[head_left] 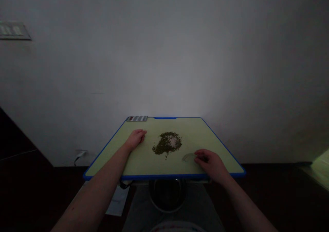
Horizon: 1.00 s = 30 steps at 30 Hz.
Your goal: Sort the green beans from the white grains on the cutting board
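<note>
A loose pile of small dark green grains (162, 147), which look like mung beans, lies mid-table with a patch of pale pinkish grains (174, 142) on its right part. Left of the pile, my left hand (136, 138) rests on the tabletop with its fingers curled in; whether anything is inside is hidden. To the right of the pile, my right hand (209, 161) has thumb and fingers closed at the edge of a clear, curved rim (189, 156), like a shallow transparent dish or lid. Its full shape is too faint to make out.
The pale yellow-green table (154, 166) has a blue edge and stands against a grey wall (164, 53). A phone (137, 118) lies at its far left corner. Below the near edge, a dark round bowl (168, 196) sits between my legs.
</note>
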Tool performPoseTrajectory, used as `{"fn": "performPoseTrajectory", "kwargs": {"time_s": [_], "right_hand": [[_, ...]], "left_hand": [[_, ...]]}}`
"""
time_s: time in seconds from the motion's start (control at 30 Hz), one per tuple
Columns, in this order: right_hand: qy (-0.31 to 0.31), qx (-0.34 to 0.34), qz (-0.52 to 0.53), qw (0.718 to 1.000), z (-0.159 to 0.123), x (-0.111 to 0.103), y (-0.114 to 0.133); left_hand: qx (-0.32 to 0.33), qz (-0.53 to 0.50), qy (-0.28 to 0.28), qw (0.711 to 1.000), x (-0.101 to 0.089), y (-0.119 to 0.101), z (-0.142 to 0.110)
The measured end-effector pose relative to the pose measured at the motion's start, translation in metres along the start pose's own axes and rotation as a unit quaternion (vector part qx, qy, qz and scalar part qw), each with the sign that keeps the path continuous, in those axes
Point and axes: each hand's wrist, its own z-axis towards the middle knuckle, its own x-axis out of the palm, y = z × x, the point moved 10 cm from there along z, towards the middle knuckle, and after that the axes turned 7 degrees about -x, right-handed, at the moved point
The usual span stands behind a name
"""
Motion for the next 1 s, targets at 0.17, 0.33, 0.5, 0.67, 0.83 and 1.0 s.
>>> {"fn": "performPoseTrajectory", "kwargs": {"time_s": [0.17,0.33,0.5,0.67,0.83,1.0], "right_hand": [[-0.046,0.02,-0.043,0.998,0.006,-0.012,-0.014],[-0.067,0.03,-0.104,0.992,0.024,-0.01,-0.018],[-0.064,0.013,-0.133,0.989,0.043,0.0,-0.013],[-0.035,-0.006,-0.111,0.993,0.046,0.009,-0.01],[-0.029,-0.013,-0.091,0.995,0.045,0.009,-0.012],[-0.039,-0.014,-0.111,0.993,0.047,0.008,-0.013]], "left_hand": [[-0.001,0.0,-0.001,1.0,0.0,0.002,0.002],[-0.002,0.001,-0.001,1.0,0.0,0.002,0.001],[-0.009,0.019,-0.011,1.0,-0.001,-0.001,-0.002],[0.0,0.031,-0.016,0.999,-0.002,-0.006,-0.004],[-0.006,0.032,-0.015,0.999,-0.002,-0.004,-0.004],[-0.003,0.025,-0.004,1.0,0.001,-0.006,-0.004]]}}
